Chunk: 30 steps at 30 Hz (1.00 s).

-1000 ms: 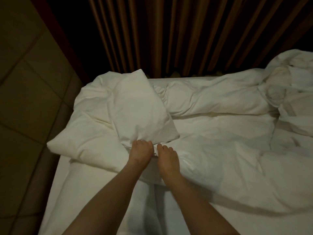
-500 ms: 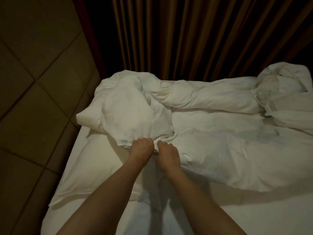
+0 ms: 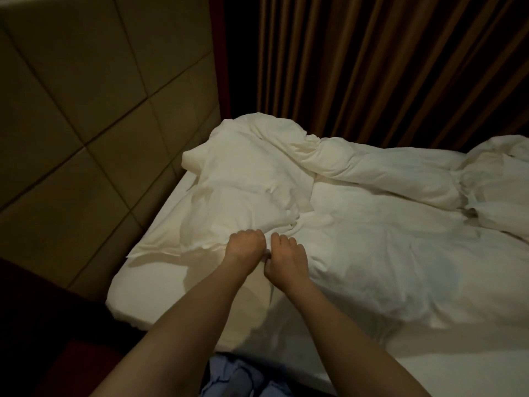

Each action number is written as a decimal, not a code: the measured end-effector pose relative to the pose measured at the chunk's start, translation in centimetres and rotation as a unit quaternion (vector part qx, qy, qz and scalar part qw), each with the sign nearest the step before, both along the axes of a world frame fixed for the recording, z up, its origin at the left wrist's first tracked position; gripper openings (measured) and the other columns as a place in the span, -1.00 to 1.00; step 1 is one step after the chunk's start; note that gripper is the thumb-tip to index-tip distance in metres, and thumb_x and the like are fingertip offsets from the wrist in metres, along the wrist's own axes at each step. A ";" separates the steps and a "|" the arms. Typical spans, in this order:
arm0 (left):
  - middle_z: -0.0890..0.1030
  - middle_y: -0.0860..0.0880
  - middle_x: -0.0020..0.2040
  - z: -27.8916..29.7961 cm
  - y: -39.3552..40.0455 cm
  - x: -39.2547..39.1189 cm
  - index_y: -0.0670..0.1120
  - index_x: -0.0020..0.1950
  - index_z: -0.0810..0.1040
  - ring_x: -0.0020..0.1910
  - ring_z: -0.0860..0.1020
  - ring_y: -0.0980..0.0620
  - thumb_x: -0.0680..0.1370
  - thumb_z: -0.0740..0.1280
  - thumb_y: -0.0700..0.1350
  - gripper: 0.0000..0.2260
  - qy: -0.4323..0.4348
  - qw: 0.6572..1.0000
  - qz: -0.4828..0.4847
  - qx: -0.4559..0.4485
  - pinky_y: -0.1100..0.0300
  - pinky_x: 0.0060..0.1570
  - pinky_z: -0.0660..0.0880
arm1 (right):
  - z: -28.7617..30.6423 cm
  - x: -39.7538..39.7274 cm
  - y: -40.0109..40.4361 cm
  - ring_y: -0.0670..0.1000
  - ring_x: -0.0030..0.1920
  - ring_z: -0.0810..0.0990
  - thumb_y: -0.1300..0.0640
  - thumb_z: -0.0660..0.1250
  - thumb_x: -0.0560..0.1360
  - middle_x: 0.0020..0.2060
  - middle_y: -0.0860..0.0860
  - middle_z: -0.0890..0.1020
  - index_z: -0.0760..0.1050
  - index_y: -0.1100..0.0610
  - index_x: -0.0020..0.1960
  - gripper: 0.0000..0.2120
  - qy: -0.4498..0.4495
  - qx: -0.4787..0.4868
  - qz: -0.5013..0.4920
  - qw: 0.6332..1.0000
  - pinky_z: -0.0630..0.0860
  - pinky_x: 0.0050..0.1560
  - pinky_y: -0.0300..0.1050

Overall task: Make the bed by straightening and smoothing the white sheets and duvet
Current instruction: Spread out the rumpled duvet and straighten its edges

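Observation:
A crumpled white duvet covers most of the bed, bunched into a long roll along the far edge and heaped at the far left corner. My left hand and my right hand sit side by side, both fists closed on the duvet's near edge. The white sheet on the mattress shows bare at the near left corner, below the duvet's flap.
A padded, tiled headboard wall rises at the left of the bed. Brown pleated curtains hang right behind the far edge. Blue clothing shows at the bottom, by the bed's near edge.
Both hands kept their grip and dragged the duvet's bunched corner toward the headboard. The folded flap has collapsed into a heap, and the view has swung left.

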<state>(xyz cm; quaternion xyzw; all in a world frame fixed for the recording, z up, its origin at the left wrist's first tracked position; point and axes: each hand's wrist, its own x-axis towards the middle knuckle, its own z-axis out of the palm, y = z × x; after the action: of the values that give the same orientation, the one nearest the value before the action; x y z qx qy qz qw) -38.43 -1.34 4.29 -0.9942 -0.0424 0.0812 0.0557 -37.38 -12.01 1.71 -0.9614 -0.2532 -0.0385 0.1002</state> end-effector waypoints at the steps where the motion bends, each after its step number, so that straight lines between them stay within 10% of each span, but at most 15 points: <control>1: 0.56 -0.14 0.11 0.2 -0.1 -0.3 -0.19 0.15 0.43 0.07 0.56 -0.12 0.59 0.19 -0.11 -0.80 -0.002 1.000 0.008 -0.007 0.09 -0.03 0.45 | 0.1 -0.5 0.4 0.17 -0.20 0.55 0.15 0.44 0.26 -0.16 0.15 0.58 0.51 0.23 0.00 -0.65 -0.017 0.007 0.005 1.000 0.42 -0.24 -0.08; 10: 0.57 -0.12 0.09 0.0 2.8 -3.0 -0.20 0.22 0.40 0.04 0.58 -0.08 0.57 0.19 -0.21 -0.77 -0.007 1.000 0.029 0.002 0.10 -0.05 0.49 | -0.1 -0.1 4.0 0.09 0.45 0.11 -0.08 0.33 0.41 0.47 -0.02 0.16 0.07 0.03 0.48 -0.25 0.126 -0.039 0.083 0.988 -0.03 0.42 0.21; 18: 0.49 -0.12 0.12 -0.9 6.9 -5.6 -0.14 0.15 0.38 0.08 0.46 -0.09 0.56 0.17 -0.10 -0.79 -0.021 0.998 -0.019 -0.052 0.10 0.03 0.37 | -0.6 -3.3 7.8 0.13 -0.02 0.54 0.28 0.20 0.47 0.01 0.09 0.59 0.47 0.16 0.06 -0.81 0.061 0.000 0.064 0.996 0.37 -0.06 -0.06; 23: 0.40 -0.12 0.16 -2.6 9.4 -7.8 -0.10 0.21 0.34 0.12 0.36 -0.11 0.46 0.20 0.24 -0.50 -0.031 0.997 -0.021 -0.066 0.05 0.09 0.31 | -0.5 -5.3 7.2 0.10 -0.54 0.49 0.39 0.53 0.00 -0.49 0.09 0.55 0.51 0.21 -0.37 -0.71 -0.043 0.053 0.074 0.995 0.37 -0.53 -0.26; 30: 0.31 -0.11 0.32 -4.0 8.7 -8.5 -0.04 0.48 0.07 0.26 0.35 -0.11 0.45 0.35 0.02 -0.30 -0.040 0.984 0.111 -0.134 0.00 0.23 0.36 | 1.3 -5.2 8.5 0.15 -0.05 0.53 0.22 0.21 0.45 -0.02 0.10 0.56 0.41 0.16 0.06 -0.81 0.071 0.049 -0.010 0.996 0.34 -0.18 -0.07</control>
<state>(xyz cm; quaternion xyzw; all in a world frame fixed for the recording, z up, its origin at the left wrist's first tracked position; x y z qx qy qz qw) -46.89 7.39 0.29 -0.9844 -0.1429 0.0515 -0.0892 -42.57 -3.49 2.97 -0.9581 -0.2338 0.0169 0.1647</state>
